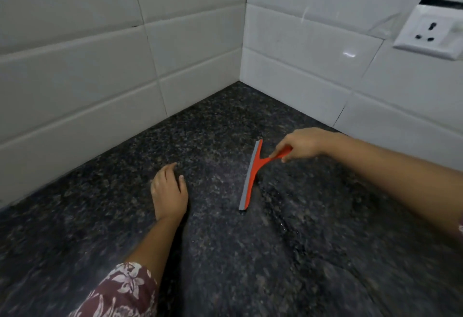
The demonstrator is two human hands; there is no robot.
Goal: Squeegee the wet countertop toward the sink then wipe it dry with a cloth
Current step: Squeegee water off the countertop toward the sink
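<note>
On the countertop, near the corner: the squeegee [250, 173] lies with its blade edge down on the dark speckled countertop [213, 254], between the 2 hands.
Risk: as I judge it, a loose hold or uneven pressure could let the blade skip and leave streaks; a stroke aimed wrongly would push water at the tiled wall [100, 66], and no sink is in view to steer by.
Squeegee look: orange T-shaped body, 1 long grey rubber strip, short handle angled up to the right.
Right hand [304, 143]: fingers pinched round the handle end.
Left hand [169, 191]: spread, palm down on the stone, holding nothing.
Water: a glistening wet trail just right of the blade.
Socket [429, 32]: on the right wall, well apart from the wet patch.
</note>
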